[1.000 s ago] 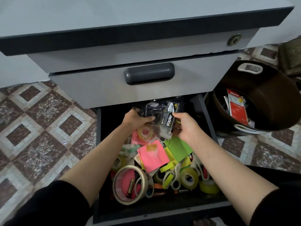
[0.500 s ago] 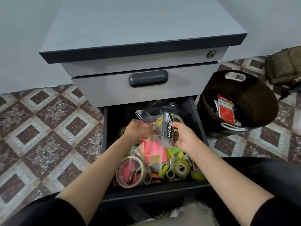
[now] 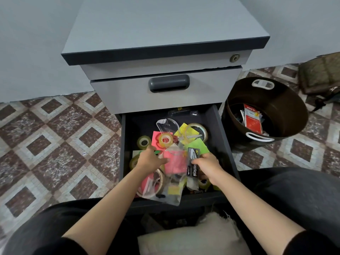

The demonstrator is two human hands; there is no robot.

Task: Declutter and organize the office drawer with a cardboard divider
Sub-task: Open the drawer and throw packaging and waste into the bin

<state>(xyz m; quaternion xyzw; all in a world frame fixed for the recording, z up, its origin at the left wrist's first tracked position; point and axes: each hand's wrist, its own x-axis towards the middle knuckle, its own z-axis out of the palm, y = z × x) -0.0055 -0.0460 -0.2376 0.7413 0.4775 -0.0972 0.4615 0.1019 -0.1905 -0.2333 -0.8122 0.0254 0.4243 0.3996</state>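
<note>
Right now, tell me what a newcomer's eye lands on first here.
The open drawer, heaped with neon notes and tape rolls, strikes first. Over it, the left hand grips a clear bag and the right hand grips a stapler pack. A dark bin holding papers stands to the drawer's right.

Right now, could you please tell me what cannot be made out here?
Head view:
Back of the open drawer: hidden under the closed drawer.
Whether the left hand grips the clear bag: blurred.
Label on the stapler pack: partly covered by the right hand.
Contents of the bin: shadowed.
</note>
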